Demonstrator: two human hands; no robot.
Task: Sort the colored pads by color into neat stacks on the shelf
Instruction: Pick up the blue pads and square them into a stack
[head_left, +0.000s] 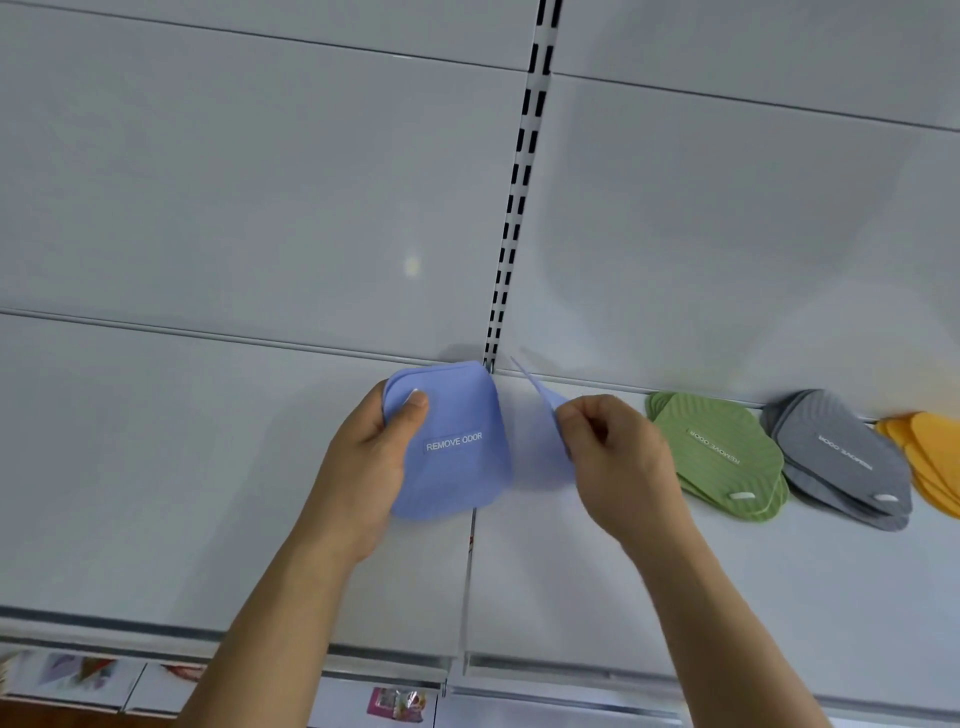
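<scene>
Head view: white shelf (156, 493) with white back panels fills most of the frame; slotted upright (519, 182) runs down the middle to the shelf's back edge.

Left hand (363, 467) grips a small stack of blue pads (452, 467) above the shelf centre, thumb curled over the top face, fingers underneath. Top pad has a label reading "REMOVE ODOR".

Right hand (613, 462) pinches a single blue pad (545, 410) between thumb and curled fingers, held edge-on just right of the blue stack, slightly blurred. Can't tell if it touches the stack.

Along the back edge, right half of the shelf, left to right: green pad stack (722, 452), grey pad stack (841, 457), orange pads (930, 457) fanned and cut by the right frame edge. Green and grey stacks overlap at their near edges; grey and orange sit just beside each other. Green and grey top pads carry the same "REMOVE ODOR" label, upside down from here. Each has a small white tab near its front end.

Below the shelf's front edge: blurred colourful packages (395, 701) on a lower level, print unreadable.
</scene>
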